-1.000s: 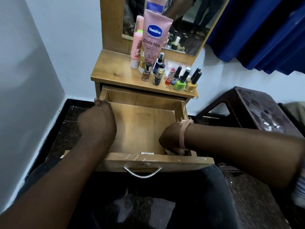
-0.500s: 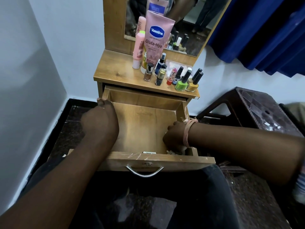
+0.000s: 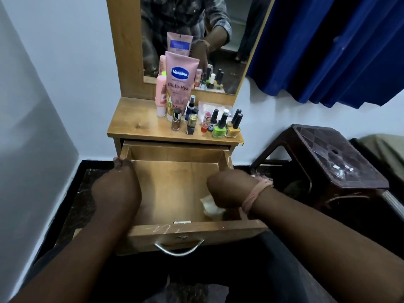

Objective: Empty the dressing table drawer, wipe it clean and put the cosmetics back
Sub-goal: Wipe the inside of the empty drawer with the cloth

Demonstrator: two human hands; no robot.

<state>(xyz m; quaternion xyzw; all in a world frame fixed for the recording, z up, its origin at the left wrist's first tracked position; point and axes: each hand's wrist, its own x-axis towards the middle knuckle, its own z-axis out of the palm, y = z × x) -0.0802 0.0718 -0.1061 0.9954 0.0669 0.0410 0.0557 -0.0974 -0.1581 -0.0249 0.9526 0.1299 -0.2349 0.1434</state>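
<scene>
The wooden drawer (image 3: 175, 154) of the dressing table is pulled out, its bottom bare. My left hand (image 3: 118, 184) grips the drawer's left wall, fingers curled over its top edge. Inside the drawer near the front right corner, my right hand (image 3: 229, 189) holds a crumpled white cloth (image 3: 211, 205) against the drawer bottom. The cosmetics stand on the table top (image 3: 135, 125): a pink Vaseline tube (image 3: 180, 84), a smaller pink bottle (image 3: 161, 95), and several nail polish bottles, among them a green one (image 3: 219, 129) and a yellow one (image 3: 233, 130).
A mirror (image 3: 196, 40) stands behind the cosmetics. A dark plastic stool (image 3: 332, 158) sits to the right of the drawer. Blue curtains (image 3: 338, 47) hang at the upper right. A white wall (image 3: 32, 127) is close on the left. The floor is dark.
My right hand has moved with the cloth from the front right corner slightly toward the drawer's middle, and more of the cloth shows. My left hand stays on the left wall.
</scene>
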